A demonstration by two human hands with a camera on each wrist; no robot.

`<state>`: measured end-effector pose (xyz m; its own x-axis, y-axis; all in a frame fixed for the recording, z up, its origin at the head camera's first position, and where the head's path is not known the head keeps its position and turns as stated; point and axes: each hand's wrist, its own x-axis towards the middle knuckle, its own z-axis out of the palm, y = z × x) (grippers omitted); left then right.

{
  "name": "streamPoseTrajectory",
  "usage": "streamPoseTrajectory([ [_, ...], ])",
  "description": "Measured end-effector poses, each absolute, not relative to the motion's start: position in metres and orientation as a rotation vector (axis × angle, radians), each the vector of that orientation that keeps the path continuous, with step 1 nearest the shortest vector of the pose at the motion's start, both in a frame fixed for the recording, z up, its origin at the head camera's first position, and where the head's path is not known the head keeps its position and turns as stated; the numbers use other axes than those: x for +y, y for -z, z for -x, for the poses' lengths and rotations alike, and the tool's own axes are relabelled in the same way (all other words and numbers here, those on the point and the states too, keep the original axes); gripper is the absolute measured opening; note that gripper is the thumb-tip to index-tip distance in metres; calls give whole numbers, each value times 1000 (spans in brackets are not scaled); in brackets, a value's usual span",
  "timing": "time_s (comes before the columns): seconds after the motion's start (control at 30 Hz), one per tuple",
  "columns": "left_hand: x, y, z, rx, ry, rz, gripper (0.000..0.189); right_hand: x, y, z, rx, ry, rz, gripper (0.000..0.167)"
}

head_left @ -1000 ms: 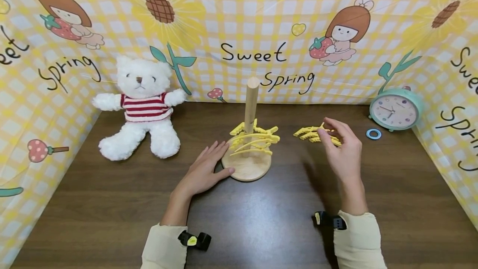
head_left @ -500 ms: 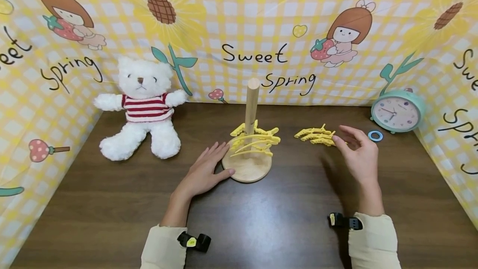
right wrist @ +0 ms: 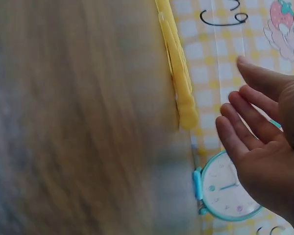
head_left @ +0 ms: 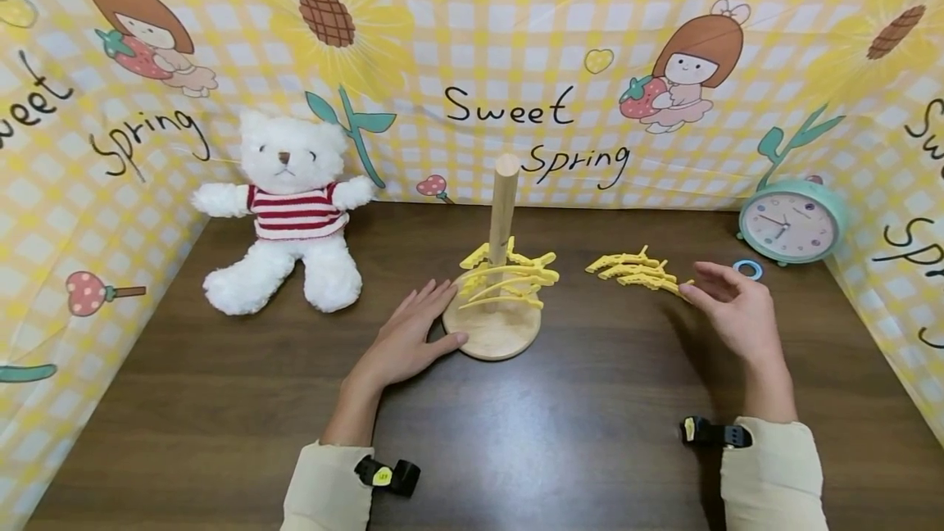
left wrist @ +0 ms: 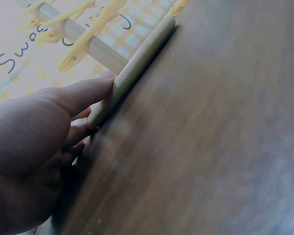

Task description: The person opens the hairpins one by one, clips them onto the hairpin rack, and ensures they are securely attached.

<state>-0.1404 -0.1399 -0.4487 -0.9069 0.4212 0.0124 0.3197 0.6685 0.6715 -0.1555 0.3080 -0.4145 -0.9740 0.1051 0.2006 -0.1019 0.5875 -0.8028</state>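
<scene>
A wooden stand has a round base [head_left: 496,342] and an upright post [head_left: 504,201]. Several curved, thin yellow pieces [head_left: 516,272] are stacked round the post's lower part. My left hand [head_left: 406,338] rests at the base's left rim, fingers spread and fairly straight, the thumb [left wrist: 90,93] touching the edge. To the right of the stand lies a pile of similar yellow pieces [head_left: 633,270] with small prongs. Beside the pile's right end is my right hand [head_left: 741,314], thumb and fingers apart. The right wrist view shows nothing between its fingers [right wrist: 252,117], near a yellow piece [right wrist: 179,73].
Behind the right hand lie a small blue ring [head_left: 747,270] and a mint-green alarm clock [head_left: 789,224]. A white teddy bear [head_left: 283,162] in a striped shirt sits at the back left. Patterned yellow checked cloth [head_left: 413,47] walls the brown table [head_left: 221,400] on the back and sides.
My right hand has moved right, from over the yellow pile to its right end. The pile's right end reaches farther out. The left hand stays at the base.
</scene>
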Motion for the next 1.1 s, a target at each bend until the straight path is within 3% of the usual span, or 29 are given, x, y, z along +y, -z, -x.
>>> streamPoseTrajectory([
  [0.47, -139, 449, 141, 2732, -1056, -616, 79, 327, 429, 161, -2838, -1377, 59, 60],
  [1.1, -140, 448, 139, 2742, -1052, -606, 79, 330, 429, 168, -2885, -1248, -22, 44],
])
